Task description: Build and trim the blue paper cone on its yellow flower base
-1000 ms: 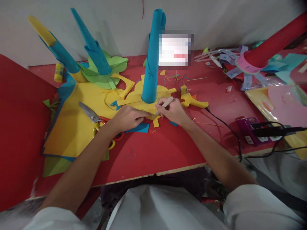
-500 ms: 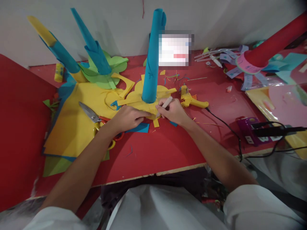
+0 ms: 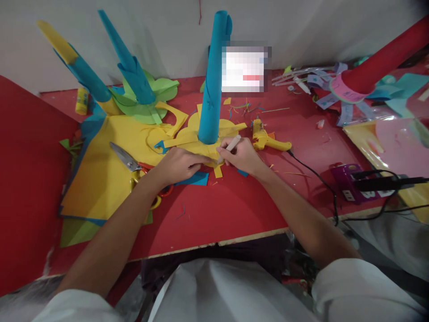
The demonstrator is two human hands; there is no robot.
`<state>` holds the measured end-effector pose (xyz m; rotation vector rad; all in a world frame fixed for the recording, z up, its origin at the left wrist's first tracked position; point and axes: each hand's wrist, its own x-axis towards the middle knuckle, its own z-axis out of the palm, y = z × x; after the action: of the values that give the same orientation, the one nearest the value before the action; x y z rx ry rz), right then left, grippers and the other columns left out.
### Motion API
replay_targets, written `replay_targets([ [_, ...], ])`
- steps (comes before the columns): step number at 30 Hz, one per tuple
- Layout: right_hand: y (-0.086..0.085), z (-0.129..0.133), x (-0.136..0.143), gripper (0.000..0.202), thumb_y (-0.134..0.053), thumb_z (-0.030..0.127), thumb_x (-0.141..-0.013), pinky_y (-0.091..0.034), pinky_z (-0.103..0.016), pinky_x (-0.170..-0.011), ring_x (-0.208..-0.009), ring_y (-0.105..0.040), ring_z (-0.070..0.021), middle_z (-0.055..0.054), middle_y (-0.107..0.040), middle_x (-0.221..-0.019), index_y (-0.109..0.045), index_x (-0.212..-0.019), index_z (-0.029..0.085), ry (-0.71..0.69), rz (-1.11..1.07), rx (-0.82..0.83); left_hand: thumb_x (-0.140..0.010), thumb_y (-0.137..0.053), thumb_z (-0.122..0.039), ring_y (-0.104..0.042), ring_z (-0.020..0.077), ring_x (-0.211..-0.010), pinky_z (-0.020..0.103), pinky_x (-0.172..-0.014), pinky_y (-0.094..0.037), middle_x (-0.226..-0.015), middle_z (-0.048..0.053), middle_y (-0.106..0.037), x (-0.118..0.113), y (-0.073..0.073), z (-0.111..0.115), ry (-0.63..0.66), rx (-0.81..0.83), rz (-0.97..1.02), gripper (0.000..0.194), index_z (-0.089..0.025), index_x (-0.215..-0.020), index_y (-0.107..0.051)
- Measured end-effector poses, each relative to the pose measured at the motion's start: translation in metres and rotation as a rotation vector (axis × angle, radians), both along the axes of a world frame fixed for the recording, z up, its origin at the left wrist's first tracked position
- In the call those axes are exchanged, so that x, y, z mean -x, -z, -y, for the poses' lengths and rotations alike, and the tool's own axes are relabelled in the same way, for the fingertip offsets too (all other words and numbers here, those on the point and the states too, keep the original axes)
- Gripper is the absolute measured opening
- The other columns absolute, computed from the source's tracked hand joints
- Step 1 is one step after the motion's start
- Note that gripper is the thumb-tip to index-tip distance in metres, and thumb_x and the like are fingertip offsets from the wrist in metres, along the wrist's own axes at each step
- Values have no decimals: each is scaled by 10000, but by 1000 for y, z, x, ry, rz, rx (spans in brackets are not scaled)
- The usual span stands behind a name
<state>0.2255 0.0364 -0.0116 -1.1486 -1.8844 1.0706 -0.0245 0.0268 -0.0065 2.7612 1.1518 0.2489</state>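
In the head view, my right hand [image 3: 241, 157] is closed around a pale, thick marker [image 3: 233, 142] in a writing grip. Its tip meets the yellow paper flower [image 3: 187, 138] close to the near petal. My left hand [image 3: 179, 164] rests palm down, its index finger stretched out to press on that same petal, the other fingers partly curled. Out of the flower's middle rises an upright blue paper tube [image 3: 211, 85]. Blue paper scraps [image 3: 197, 179] lie under the flower's near edge. Scissors [image 3: 125, 157] with red and yellow handles are partly hidden by my left wrist.
A yellow glue gun [image 3: 272, 142] with a black cord lies right of the flower. Yellow sheets [image 3: 97, 174] spread at left, with blue tubes [image 3: 134, 78] on green flowers behind. At right are a purple box [image 3: 348, 181], a red tube [image 3: 385, 60] and craft papers [image 3: 402, 143].
My left index fingertip has slid slightly right along the petal, nearer the marker tip. The marker stays in my right hand at almost the same spot.
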Motion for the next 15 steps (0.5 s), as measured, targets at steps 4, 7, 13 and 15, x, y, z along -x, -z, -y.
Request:
replay_targets([
  [4, -2, 0, 0, 339, -634, 432, -950, -400, -255, -533, -537, -571, -109, 8, -648, -568, -606, -708, 198, 15, 15, -16, -891, -516, -163, -707, 160, -681, 255, -622, -471, -949, -8, -844, 0, -1, 0, 5, -15, 11, 493, -358, -1252, -790],
  [7, -3, 1, 0, 368, -643, 452, -947, -400, -256, -533, -540, -575, -109, 5, -650, -575, -586, -686, 200, 11, 22, -14, -885, -520, -167, -710, 160, -684, 253, -613, -469, -956, -11, -844, 0, -1, 0, 5, -24, 13, 489, -362, -1239, -795],
  [13, -2, 1, 1, 396, -637, 512, -955, -383, -254, -524, -546, -565, -111, -1, -659, -592, -620, -723, 191, -8, -11, -11, -890, -514, -156, -704, 155, -659, 258, -602, -452, -922, -13, -843, 1, 1, 0, 22, -27, 17, 497, -356, -1253, -787],
  [15, -2, 1, 1, 377, -633, 486, -957, -378, -254, -529, -550, -562, -108, -1, -660, -594, -626, -726, 189, -42, -4, -9, -889, -508, -146, -705, 157, -659, 258, -605, -449, -912, -10, -842, 1, 2, -1, 26, -27, 18, 509, -352, -1264, -782],
])
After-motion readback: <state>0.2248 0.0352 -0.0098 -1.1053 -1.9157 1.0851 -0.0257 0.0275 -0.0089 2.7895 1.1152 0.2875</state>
